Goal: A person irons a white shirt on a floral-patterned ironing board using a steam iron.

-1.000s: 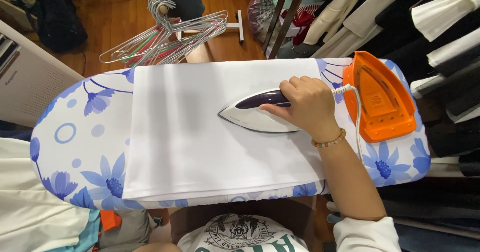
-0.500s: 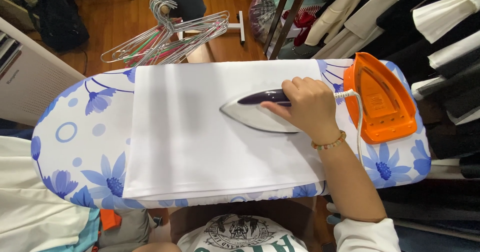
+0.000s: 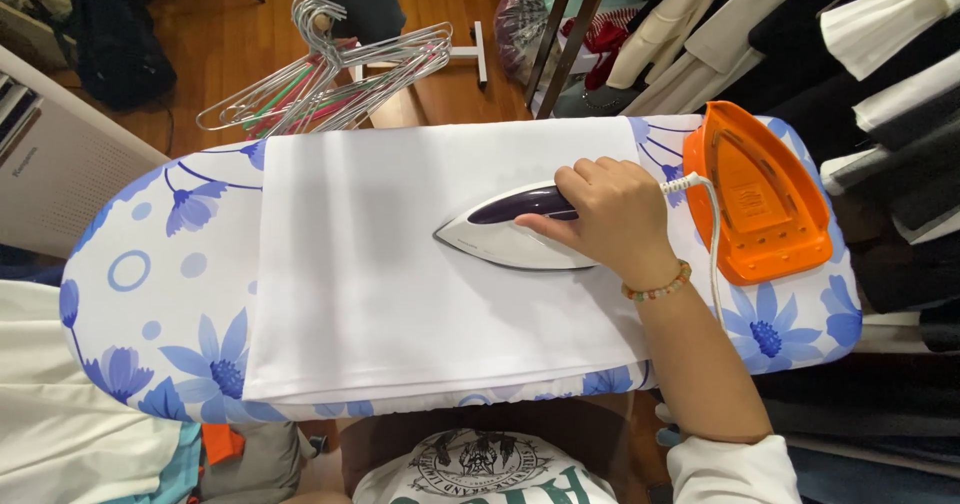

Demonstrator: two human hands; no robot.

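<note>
A wooden floor (image 3: 230, 34) runs behind an ironing board (image 3: 150, 294) covered in white fabric with blue flowers, crowded on the far side by hanging clothes (image 3: 860, 54) in black, white and cream.

The iron (image 3: 510, 234), purple on top with a pale body, lies flat on a white cloth (image 3: 400, 284) spread smooth across the middle of the board, its tip pointing toward the board's narrow end. The right hand (image 3: 610, 219) wraps its handle, fingers curled tight around it, a beaded bracelet (image 3: 657, 284) on the wrist. The left hand is out of view. By the look of it the step in hand is pressing the cloth's right half; going on would call for a steady slide along the fabric, flat and without bunching the edge nearest the body.

A white cord (image 3: 712, 234) runs from the iron's heel past the orange iron rest (image 3: 760, 199), which sits at the board's wide end and holds nothing. Beyond the board's far edge lies a bundle of wire hangers (image 3: 330, 74), some with red and green ones among them. No open container shows its contents; a bag (image 3: 520, 24) near the clothes rail is too dim to read.
</note>
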